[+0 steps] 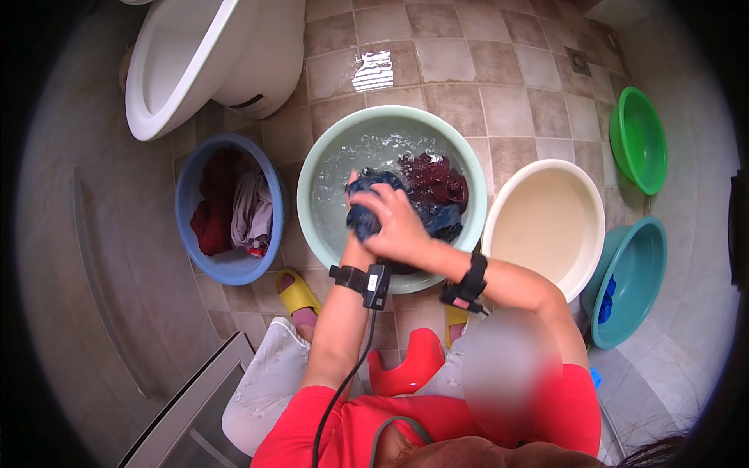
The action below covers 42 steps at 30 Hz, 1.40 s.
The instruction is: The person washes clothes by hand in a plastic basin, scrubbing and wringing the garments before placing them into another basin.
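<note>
My right hand [399, 226] curls over a wet, dark blue garment [365, 221], fingers wrapped round it. Under and behind the bundle is my left hand [356, 248], mostly hidden by the cloth, and it grips the same garment from the other side. Both hands are above the pale green basin [309, 222], which holds water. In that water, right of my hands, lie a dark maroon garment [437, 181] and more dark blue cloth [443, 221]. Black straps with small devices are round both my wrists.
A blue basin [275, 222] with red and grey clothes stands at left, below a white toilet [250, 54]. At right are a cream basin [597, 226], a teal basin [655, 273] with blue cloth and a green basin [644, 140]. A red stool [409, 366] is beneath me on wet tiles.
</note>
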Tool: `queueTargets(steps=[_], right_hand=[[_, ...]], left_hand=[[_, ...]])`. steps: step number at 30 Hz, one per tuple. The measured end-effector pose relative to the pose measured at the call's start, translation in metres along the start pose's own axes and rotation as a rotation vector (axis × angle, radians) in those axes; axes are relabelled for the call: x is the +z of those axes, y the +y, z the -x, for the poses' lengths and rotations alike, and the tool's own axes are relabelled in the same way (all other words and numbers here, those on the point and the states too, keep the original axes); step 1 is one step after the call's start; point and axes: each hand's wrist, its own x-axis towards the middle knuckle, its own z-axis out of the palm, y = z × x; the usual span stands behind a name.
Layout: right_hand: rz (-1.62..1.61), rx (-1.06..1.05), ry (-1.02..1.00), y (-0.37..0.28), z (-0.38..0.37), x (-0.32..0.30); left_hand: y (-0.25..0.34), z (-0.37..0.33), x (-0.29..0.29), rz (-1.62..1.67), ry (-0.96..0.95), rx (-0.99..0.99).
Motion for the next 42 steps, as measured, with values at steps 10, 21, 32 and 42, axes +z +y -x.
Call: queueTargets(steps=[10,21,32,42], right_hand=[[0.153,0.274,0.194,0.103,-0.048,-0.023],[0.765,-0.065,-0.456,0.119,-0.015,-0.006],[-0.573,0.505,-0.398,0.117,-0.034,-0.009],[-0.31,-0.004,-0.229,0.015,-0.011,-0.01]], left_hand=[[0.027,0.002,0.05,-0.318,0.405,0.039],[0.009,0.014,-0.009,-2.291,0.458,0.078],[0.006,-0.008,0.007,-0.272,0.485,0.143],[0.029,-0.013,0.004,-0.112,0.335,-0.106]])
